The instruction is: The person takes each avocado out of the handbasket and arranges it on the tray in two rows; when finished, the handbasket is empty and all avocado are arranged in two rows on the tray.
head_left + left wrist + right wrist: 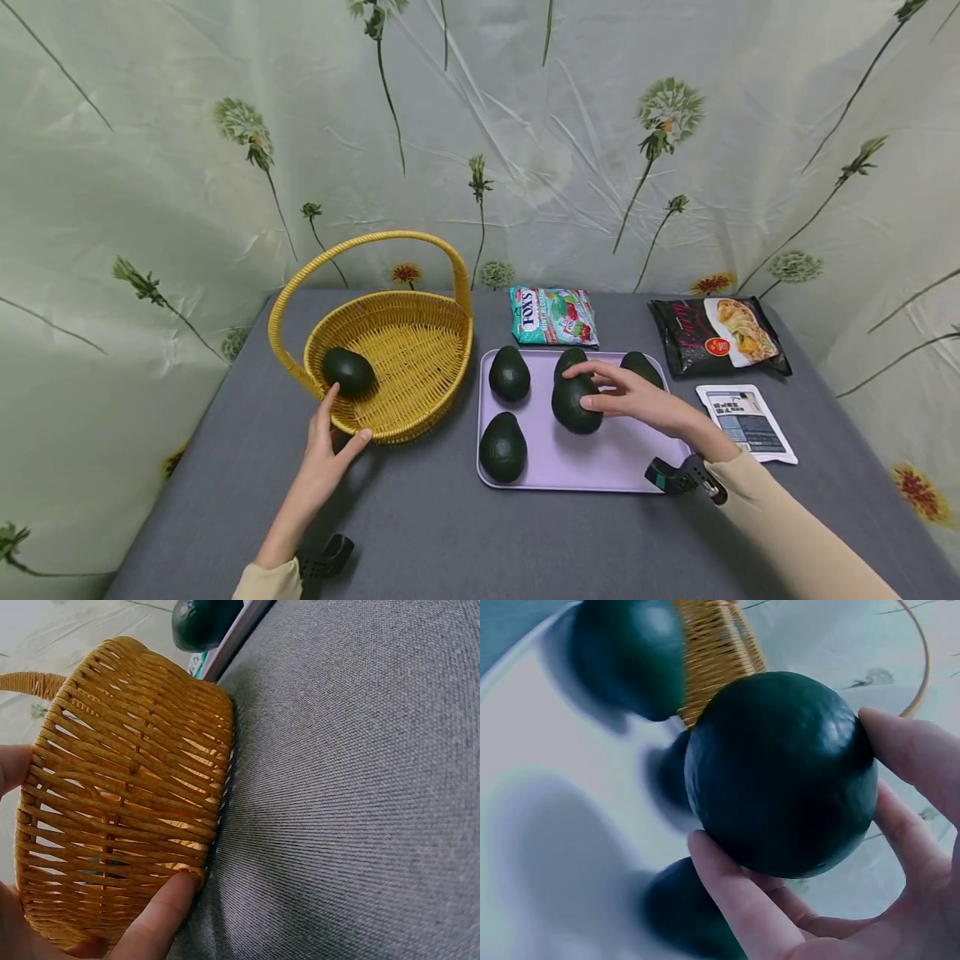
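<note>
My right hand grips a dark green avocado between thumb and fingers, raised over the lilac tray. Two avocados, one at the back and one at the front, sit along the tray's left side. Behind my right hand lie two more, a middle one and a right one, both partly hidden. My left hand holds the near left side of the yellow wicker basket, thumb at its rim and a fingertip low on its wall. Inside the basket lies one avocado.
A teal candy bag lies behind the tray. Farther right are a black food packet and a white-and-blue pouch. The basket's tall handle arches above it. A flowered curtain borders the grey table.
</note>
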`<state>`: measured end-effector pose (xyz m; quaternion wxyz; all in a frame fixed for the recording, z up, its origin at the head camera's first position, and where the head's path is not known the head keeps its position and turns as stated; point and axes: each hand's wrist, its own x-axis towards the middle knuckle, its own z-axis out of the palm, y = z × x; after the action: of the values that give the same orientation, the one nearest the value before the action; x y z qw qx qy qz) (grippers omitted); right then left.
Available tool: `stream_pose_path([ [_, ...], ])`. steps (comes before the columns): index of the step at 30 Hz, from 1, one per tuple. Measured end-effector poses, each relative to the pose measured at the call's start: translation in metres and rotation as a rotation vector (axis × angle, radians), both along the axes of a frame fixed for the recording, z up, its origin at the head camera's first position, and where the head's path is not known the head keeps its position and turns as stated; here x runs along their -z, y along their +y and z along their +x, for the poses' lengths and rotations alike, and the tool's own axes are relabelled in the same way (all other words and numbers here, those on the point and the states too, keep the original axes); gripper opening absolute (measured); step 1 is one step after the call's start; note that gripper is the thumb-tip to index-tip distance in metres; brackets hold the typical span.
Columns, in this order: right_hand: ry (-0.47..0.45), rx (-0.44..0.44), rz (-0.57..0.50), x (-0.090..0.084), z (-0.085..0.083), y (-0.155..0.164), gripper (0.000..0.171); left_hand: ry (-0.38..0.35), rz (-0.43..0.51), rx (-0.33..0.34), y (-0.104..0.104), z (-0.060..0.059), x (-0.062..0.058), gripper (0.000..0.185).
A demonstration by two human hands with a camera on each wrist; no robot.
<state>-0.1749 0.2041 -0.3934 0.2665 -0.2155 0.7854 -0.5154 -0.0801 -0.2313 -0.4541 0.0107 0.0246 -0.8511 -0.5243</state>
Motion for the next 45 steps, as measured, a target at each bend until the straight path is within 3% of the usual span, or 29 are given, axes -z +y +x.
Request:
stream_pose_path([
  [6,-0.012,-0.014,0.044,0.02,0.018,0.014,0.04,-0.003,-0.002,-0.002,0.001,-0.001,0.0,0.081],
  [14,0.001,-0.045,0.061,0.034,0.029,0.015,0.039,-0.012,-0.001,-0.008,0.001,-0.001,-0.001,0.082],
  [30,0.045,-0.068,0.092,0.036,0.036,0.01,0.042,0.005,0.008,-0.007,0.0,-0.001,0.002,0.082],
  [36,0.071,-0.037,0.114,0.033,0.036,0.012,0.043,0.009,0.004,-0.008,0.001,0.0,0.002,0.082],
  [45,0.085,-0.047,0.071,0.036,0.035,0.015,0.042,0.019,0.005,-0.011,0.0,0.0,0.002,0.082],
])
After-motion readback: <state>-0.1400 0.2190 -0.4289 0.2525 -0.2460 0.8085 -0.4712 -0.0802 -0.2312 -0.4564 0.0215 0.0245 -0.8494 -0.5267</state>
